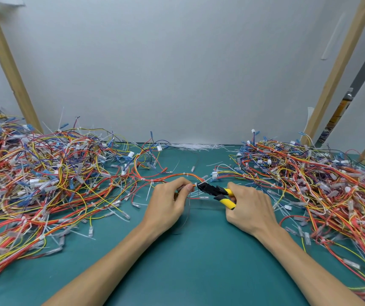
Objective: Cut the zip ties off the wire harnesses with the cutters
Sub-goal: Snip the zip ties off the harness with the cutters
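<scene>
— Between two wire piles, what were the hands doing?
— One harness sat pinched in the left hand; the right hand gripped the cutters, blades at a zip tie.
— Any room?
— Bare mat lay at the near edge, piles crowding both sides. A can bore a label too blurred to read.

I'm looking at a small wiring workshop: a teal-matted table loaded on both sides with heaps of wire harnesses, loose white zip ties lying along a plain grey panel, and bare wooden posts framing the booth.
</scene>
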Demonstrator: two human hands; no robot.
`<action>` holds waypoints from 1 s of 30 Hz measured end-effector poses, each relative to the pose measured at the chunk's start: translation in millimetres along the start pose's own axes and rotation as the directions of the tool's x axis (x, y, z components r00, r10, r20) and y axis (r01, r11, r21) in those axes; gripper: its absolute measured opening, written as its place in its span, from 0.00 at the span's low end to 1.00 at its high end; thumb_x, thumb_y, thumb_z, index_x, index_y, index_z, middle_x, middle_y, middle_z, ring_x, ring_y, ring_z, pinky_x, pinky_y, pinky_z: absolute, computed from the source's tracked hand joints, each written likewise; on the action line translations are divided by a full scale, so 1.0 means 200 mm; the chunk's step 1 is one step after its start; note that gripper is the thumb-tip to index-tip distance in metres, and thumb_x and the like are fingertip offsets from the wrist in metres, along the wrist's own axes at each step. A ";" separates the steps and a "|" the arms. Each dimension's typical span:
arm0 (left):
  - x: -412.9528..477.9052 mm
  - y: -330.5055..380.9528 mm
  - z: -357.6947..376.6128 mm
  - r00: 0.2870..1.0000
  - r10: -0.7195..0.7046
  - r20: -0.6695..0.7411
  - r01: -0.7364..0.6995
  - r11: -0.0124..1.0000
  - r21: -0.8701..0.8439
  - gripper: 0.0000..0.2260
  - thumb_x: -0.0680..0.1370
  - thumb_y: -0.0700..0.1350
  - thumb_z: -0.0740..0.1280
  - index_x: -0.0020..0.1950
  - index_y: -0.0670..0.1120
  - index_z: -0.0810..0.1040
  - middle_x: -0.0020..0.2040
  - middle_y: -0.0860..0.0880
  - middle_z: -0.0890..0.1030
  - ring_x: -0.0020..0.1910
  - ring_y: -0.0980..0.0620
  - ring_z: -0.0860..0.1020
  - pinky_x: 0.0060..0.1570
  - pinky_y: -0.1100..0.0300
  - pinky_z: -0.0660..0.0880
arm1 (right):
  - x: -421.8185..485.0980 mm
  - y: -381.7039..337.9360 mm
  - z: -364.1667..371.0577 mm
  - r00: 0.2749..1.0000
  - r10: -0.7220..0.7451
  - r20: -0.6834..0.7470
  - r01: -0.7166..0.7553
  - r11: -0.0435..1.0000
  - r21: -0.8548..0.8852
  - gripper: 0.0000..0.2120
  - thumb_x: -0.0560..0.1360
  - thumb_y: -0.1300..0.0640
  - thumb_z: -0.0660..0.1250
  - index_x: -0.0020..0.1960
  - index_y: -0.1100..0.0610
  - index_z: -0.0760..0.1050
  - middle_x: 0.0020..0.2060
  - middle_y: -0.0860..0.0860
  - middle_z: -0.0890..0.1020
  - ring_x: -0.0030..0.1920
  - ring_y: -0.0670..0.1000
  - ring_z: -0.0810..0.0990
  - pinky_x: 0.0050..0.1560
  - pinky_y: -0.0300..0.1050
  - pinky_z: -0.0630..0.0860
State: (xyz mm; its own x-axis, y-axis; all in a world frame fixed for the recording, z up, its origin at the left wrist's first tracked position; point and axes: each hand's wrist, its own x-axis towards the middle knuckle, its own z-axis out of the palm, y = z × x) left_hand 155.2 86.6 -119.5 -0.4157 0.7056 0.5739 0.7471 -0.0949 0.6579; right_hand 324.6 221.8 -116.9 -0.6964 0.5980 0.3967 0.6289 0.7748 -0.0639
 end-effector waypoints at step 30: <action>-0.01 -0.01 0.01 0.998 -0.012 0.054 0.011 1.000 0.012 0.08 0.81 0.43 0.63 0.43 0.46 0.79 0.28 0.58 0.76 0.27 0.56 0.71 0.32 0.60 0.68 | -0.02 0.01 -0.01 0.999 -0.032 0.014 0.031 0.999 0.029 0.10 0.67 0.51 0.64 0.38 0.50 0.62 0.28 0.46 0.70 0.31 0.53 0.70 0.30 0.44 0.61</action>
State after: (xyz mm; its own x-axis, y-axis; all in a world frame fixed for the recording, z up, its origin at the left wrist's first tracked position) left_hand 155.4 87.1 -123.3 -0.3960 0.7436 0.5388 0.7487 -0.0782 0.6583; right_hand 328.6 221.4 -117.1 -0.7208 0.5758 0.3858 0.5963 0.7989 -0.0783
